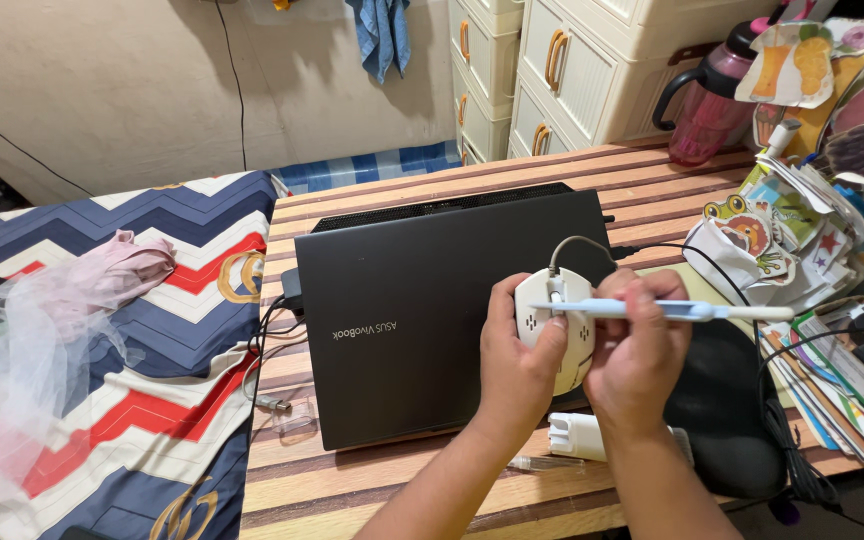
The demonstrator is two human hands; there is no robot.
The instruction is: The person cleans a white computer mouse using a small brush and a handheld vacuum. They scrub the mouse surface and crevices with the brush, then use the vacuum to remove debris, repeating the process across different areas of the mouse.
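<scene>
**Cleaning a white mouse over a closed laptop**

I am looking down at a wooden slatted counter (402,490), with a bed in a zigzag-patterned cover (132,400) lying just beside its left edge. A closed black laptop (422,300) is sitting in the middle of the counter, and a black mouse pad (732,400) is lying to its right, beside a heap of colourful paper cut-outs (782,240). A pink drinking bottle (707,95) is standing at the far edge.

Above the laptop's right side, my left hand (517,360) is gripping a white corded mouse (552,310), fingers wrapped around its left flank. My right hand (642,350) is pinching a pale blue pen-shaped tool (652,310), which is lying sideways across the top of the mouse, its tip near the wheel. Both hands are closed and almost touching. A small white capped object (577,435) is resting on the counter below them.

To do this well, I judge the left hand should be keeping the mouse steady while the tool is working lightly along the seam, clear of the cable.
</scene>
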